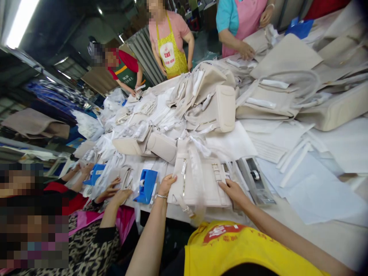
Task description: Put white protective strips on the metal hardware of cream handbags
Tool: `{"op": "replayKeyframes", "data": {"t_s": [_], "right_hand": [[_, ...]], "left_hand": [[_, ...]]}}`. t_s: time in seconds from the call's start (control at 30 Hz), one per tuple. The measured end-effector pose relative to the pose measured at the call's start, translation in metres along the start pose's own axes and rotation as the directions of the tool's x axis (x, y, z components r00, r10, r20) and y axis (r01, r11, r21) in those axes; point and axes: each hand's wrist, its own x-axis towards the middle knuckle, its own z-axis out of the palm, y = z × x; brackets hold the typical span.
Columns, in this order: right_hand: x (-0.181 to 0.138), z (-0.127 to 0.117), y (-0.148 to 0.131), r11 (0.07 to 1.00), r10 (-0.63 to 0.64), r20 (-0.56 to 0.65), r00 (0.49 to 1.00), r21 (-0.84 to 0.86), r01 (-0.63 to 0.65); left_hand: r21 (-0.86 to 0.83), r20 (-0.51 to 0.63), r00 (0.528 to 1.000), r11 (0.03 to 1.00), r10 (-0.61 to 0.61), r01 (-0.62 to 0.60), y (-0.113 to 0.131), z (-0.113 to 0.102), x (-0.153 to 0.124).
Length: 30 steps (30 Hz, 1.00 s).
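A cream handbag [191, 188] lies in front of me near the table's edge, with its zip and buckled strap facing up. My left hand [166, 186] grips its left side, thumb on the front and the other fingers hidden behind the bag. At the bag's right side my right hand [235, 192] holds on in the same way, thumb on top near the buckle strap. A whitish wrapped strap [198, 180] runs down across the front between my hands.
Left of the bag stands a blue tape dispenser [147, 186]; a grey dispenser [254, 178] is at the right. More cream bags [212, 107] and white paper sheets [324, 195] cover the table. A co-worker's hands [119, 195] work close on my left; other people stand across.
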Motion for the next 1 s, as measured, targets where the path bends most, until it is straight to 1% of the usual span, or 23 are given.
{"op": "replayKeyframes", "data": {"t_s": [0.07,0.13,0.23,0.3,0.4,0.43,0.47,0.5,0.53,0.57,0.6,0.63,0.67,0.7,0.73,0.77,0.8,0.83,0.87,0.9,0.93,0.97,1.0], "right_hand": [[-0.003,0.001,0.007,0.991,-0.002,-0.023,1.000,-0.137,-0.001],[-0.004,0.003,0.013,0.971,0.033,-0.059,0.998,-0.234,-0.046],[-0.006,0.006,0.017,0.925,0.045,-0.067,0.997,-0.375,-0.067],[-0.008,0.005,0.013,0.899,-0.026,-0.101,0.995,-0.437,-0.021],[-0.013,0.003,-0.003,0.888,-0.237,-0.176,0.955,-0.438,0.140],[-0.014,0.003,-0.011,0.895,-0.274,-0.167,0.947,-0.406,0.187],[-0.016,0.005,-0.019,0.915,-0.266,-0.127,0.956,-0.347,0.208],[-0.017,0.007,-0.028,0.948,-0.207,-0.057,0.977,-0.257,0.186],[-0.017,0.011,-0.036,0.983,-0.115,0.032,0.993,-0.143,0.118],[-0.017,0.017,-0.043,1.000,-0.012,0.127,0.992,-0.019,0.014],[-0.017,0.024,-0.049,0.990,0.079,0.213,0.974,0.097,-0.101],[-0.016,0.033,-0.054,0.960,0.145,0.275,0.950,0.192,-0.202],[-0.016,0.042,-0.056,0.925,0.193,0.307,0.932,0.261,-0.278],[-0.014,0.052,-0.058,0.896,0.227,0.313,0.922,0.304,-0.324],[-0.013,0.062,-0.058,0.878,0.251,0.308,0.918,0.327,-0.350],[-0.011,0.072,-0.058,0.869,0.261,0.314,0.913,0.336,-0.364],[-0.010,0.081,-0.057,0.865,0.259,0.331,0.907,0.339,-0.371],[-0.009,0.089,-0.056,0.864,0.251,0.359,0.899,0.336,-0.376],[-0.008,0.095,-0.057,0.865,0.241,0.390,0.889,0.328,-0.378],[-0.007,0.101,-0.057,0.868,0.235,0.412,0.880,0.318,-0.381],[-0.007,0.105,-0.059,0.866,0.244,0.424,0.872,0.309,-0.393],[-0.006,0.108,-0.061,0.856,0.264,0.427,0.865,0.309,-0.414],[-0.006,0.110,-0.064,0.838,0.289,0.428,0.856,0.320,-0.443]], "left_hand": [[0.133,-0.014,1.000,0.991,-0.008,0.010,-0.024,0.000,0.019],[0.246,-0.033,0.999,0.969,-0.011,0.019,-0.045,0.002,0.033],[0.302,-0.065,0.998,0.953,-0.010,0.029,-0.065,0.004,0.043],[0.309,-0.094,0.995,0.951,0.014,0.016,-0.069,0.001,0.045],[0.264,-0.172,0.983,0.964,0.068,-0.020,-0.067,-0.013,0.040],[0.241,-0.215,0.973,0.970,0.085,-0.031,-0.067,-0.021,0.036],[0.220,-0.264,0.959,0.975,0.100,-0.041,-0.068,-0.028,0.031],[0.204,-0.318,0.941,0.978,0.114,-0.050,-0.070,-0.035,0.024],[0.190,-0.383,0.915,0.980,0.127,-0.057,-0.074,-0.040,0.014],[0.168,-0.464,0.876,0.984,0.131,-0.058,-0.080,-0.043,0.004],[0.130,-0.550,0.828,0.990,0.111,-0.046,-0.088,-0.044,-0.009],[0.080,-0.627,0.776,0.997,0.069,-0.024,-0.097,-0.041,-0.021],[0.018,-0.688,0.726,1.000,0.009,0.004,-0.107,-0.036,-0.034],[-0.044,-0.715,0.696,0.998,-0.064,0.046,-0.117,-0.029,-0.047],[-0.078,-0.707,0.698,0.993,-0.115,0.085,-0.127,-0.019,-0.058],[-0.092,-0.668,0.730,0.989,-0.145,0.113,-0.136,-0.008,-0.069],[-0.093,-0.591,0.792,0.988,-0.157,0.127,-0.144,0.003,-0.077],[-0.090,-0.470,0.871,0.989,-0.144,0.115,-0.150,0.014,-0.084],[-0.092,-0.336,0.934,0.991,-0.126,0.101,-0.154,0.024,-0.089],[-0.097,-0.201,0.974,0.991,-0.105,0.087,-0.156,0.032,-0.093],[-0.097,-0.101,0.991,0.992,-0.088,0.078,-0.155,0.037,-0.096],[-0.083,-0.053,0.995,0.994,-0.081,0.077,-0.152,0.041,-0.098],[-0.051,-0.043,0.996,0.996,-0.082,0.080,-0.147,0.042,-0.100]]}}
